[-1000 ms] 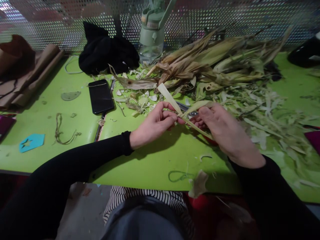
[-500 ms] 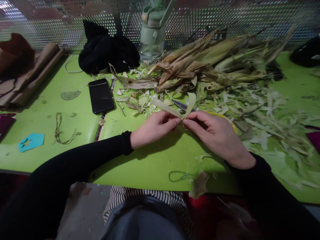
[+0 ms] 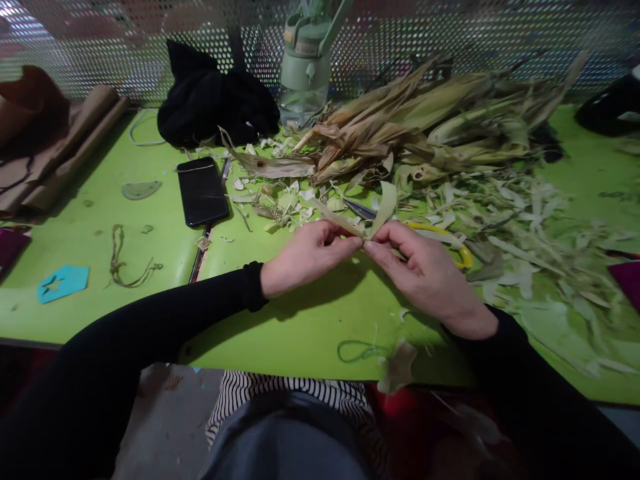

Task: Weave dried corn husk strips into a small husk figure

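Observation:
Both hands meet over the green table [image 3: 310, 327], their fingertips almost touching. My left hand [image 3: 313, 257] pinches the lower end of a pale corn husk strip [image 3: 385, 208], whose two ends stick up in a V. My right hand [image 3: 425, 270] pinches the same strip from the other side, thumb against forefinger. The point where the strip crosses is mostly hidden by my fingertips. Just behind my right hand lie scissors with yellow handles [image 3: 467, 257], their blades pointing up and left. Shredded husk pieces [image 3: 535, 207] are strewn beyond and to the right.
A heap of dried corn husks [image 3: 400, 127] lies at the back, beside a green-lidded bottle [image 3: 303, 73] and a black cloth bundle [image 3: 215, 100]. Left are a phone [image 3: 203, 192], a twine loop [image 3: 125, 263] and a blue paper cutout [image 3: 63, 283]. A green string [image 3: 357, 351] lies near the front edge.
My right hand has shifted slightly left and its wrist has turned a little, showing more of the yellow scissor handles. The strip's right end leans slightly further right. My left hand stays nearly still.

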Available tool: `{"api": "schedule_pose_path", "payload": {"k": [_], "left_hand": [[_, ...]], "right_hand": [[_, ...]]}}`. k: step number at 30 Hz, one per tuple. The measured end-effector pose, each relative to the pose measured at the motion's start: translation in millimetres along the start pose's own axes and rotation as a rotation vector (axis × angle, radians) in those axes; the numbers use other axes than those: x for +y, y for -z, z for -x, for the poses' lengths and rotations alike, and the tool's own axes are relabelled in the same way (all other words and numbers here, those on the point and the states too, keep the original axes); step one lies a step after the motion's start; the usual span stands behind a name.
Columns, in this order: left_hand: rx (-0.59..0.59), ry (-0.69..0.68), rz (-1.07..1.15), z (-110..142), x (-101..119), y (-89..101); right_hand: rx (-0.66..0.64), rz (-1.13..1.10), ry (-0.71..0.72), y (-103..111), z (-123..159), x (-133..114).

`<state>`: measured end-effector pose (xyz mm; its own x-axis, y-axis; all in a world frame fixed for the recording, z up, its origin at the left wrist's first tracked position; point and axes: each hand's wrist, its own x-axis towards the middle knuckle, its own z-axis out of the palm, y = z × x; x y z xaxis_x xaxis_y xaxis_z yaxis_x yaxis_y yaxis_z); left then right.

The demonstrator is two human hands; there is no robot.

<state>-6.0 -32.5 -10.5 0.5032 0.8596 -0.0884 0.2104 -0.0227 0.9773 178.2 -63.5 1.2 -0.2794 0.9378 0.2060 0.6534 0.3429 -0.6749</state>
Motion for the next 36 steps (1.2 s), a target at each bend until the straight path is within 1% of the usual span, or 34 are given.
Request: {"api": "schedule_pose_path", "payload": {"k": [3, 8, 13, 17, 19, 22, 25, 28, 32, 36], "left_hand": [[0.007, 0.012, 0.018, 0.9, 2.7, 0.1], [-0.028, 0.007, 0.060, 1.6, 5.6, 0.5], [0.035, -0.047, 0.057, 1.3, 1.4, -1.0], [0.032, -0.093, 0.146, 0.6, -0.5, -0.9], [0.050, -0.107, 0.119, 0.6, 1.0, 0.7], [0.049, -0.052, 0.088, 0.7, 4.1, 3.1], [0.027, 0.011, 0.144, 0.1, 4.3, 3.3], [0.031, 0.024, 0.197, -1.1, 1.5, 1.3], [0.034, -0.032, 0.259, -2.2, -1.2, -0.6], [0.038, -0.048, 0.185, -0.6, 0.1, 0.4]], "right_hand": [[0.005, -0.026, -0.035, -1.1, 2.6, -2.7], [0.022, -0.122, -0.075, -1.7, 5.7, -3.8], [0.028, -0.106, -0.067, -2.8, 2.6, 3.0], [0.026, -0.147, -0.046, -5.1, -0.2, 6.4], [0.013, -0.156, -0.029, -6.0, -0.4, 6.8], [0.005, -0.114, -0.040, -6.4, 0.4, 7.8], [0.061, -0.103, -0.067, -6.4, 0.9, 8.9], [0.084, -0.122, -0.021, -6.7, 0.5, 8.8], [0.090, -0.125, 0.016, -6.9, -0.2, 7.0], [0.062, -0.108, 0.042, -6.8, 0.0, 4.5]]}}
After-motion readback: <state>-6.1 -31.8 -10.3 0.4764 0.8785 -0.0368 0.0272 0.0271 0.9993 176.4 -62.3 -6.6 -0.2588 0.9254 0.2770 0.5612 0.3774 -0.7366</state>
